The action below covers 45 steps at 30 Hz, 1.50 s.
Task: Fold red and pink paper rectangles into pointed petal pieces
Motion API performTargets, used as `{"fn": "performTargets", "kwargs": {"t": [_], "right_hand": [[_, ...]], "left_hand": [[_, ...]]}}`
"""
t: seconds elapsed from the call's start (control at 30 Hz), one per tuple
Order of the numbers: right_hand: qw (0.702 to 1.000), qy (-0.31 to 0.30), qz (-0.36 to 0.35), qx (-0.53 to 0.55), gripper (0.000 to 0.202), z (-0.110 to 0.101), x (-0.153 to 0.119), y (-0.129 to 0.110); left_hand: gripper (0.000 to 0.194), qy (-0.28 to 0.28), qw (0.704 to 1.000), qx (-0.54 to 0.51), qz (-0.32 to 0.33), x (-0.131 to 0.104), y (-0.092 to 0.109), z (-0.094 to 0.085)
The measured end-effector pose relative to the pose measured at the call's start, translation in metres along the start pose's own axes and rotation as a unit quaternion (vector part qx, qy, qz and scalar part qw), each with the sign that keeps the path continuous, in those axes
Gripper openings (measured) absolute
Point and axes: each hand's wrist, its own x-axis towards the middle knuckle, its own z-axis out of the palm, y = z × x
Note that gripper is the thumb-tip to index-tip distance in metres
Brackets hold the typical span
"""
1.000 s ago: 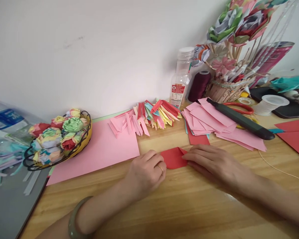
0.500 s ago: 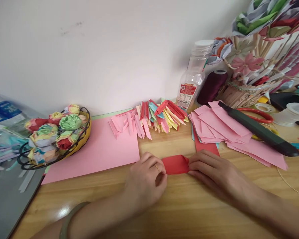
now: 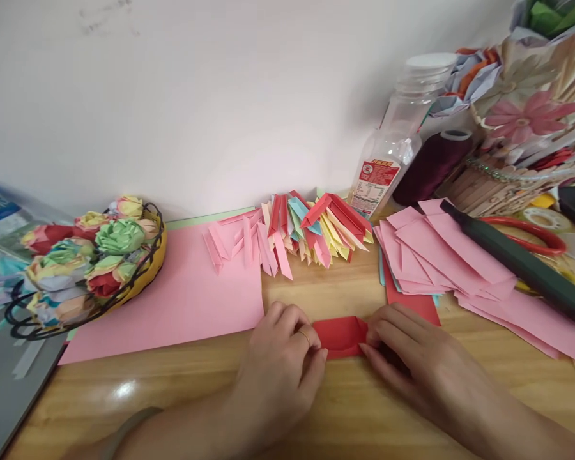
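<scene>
A small piece of red paper point(image 3: 341, 335) lies on the wooden table between my hands, with a fold running along its near edge and a creased corner at the upper right. My left hand point(image 3: 285, 358), a ring on one finger, pinches its left end. At the right end my right hand point(image 3: 407, 354) grips it between thumb and fingers. Just beyond sits a row of folded paper strips point(image 3: 311, 227) in pink, red, blue and yellow. A stack of pink paper rectangles point(image 3: 441, 255) lies right of them, with red paper point(image 3: 414, 303) partly beneath.
A yellow basket point(image 3: 146, 271) of paper flowers stands on a pink sheet point(image 3: 211, 300) at left. Near the wall are a clear bottle point(image 3: 388, 140) and a dark thread spool point(image 3: 434, 163). A dark green-black tool point(image 3: 522, 262) and red-handled scissors point(image 3: 531, 233) lie at right.
The red paper's near edge is now folded up, and my right thumb has shifted to its lower right corner. The camera view has moved slightly closer.
</scene>
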Motion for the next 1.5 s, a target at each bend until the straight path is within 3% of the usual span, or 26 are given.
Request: {"fn": "performTargets", "kwargs": {"t": [0.4,0.67,0.8,1.13,1.5], "right_hand": [[0.998,0.036,0.001,-0.057,0.025,0.001,0.004,-0.007],[0.994,0.021,-0.013,-0.106,0.028,0.002,0.006,-0.008],[0.991,0.019,-0.034,-0.13,0.026,0.002,0.004,-0.007],[0.988,0.027,-0.01,-0.152,0.026,0.005,0.004,-0.005],[0.998,-0.005,0.018,-0.061,0.022,-0.001,0.004,0.0]], "left_hand": [[0.012,0.025,0.995,0.099,0.024,0.005,-0.006,0.011],[0.008,0.039,0.98,0.182,0.063,0.007,-0.009,0.013],[0.011,0.041,0.978,0.198,0.055,0.007,-0.007,0.013],[0.009,0.042,0.973,0.219,0.056,0.009,-0.007,0.012],[0.011,0.023,0.98,0.193,0.04,0.013,-0.004,0.007]]}}
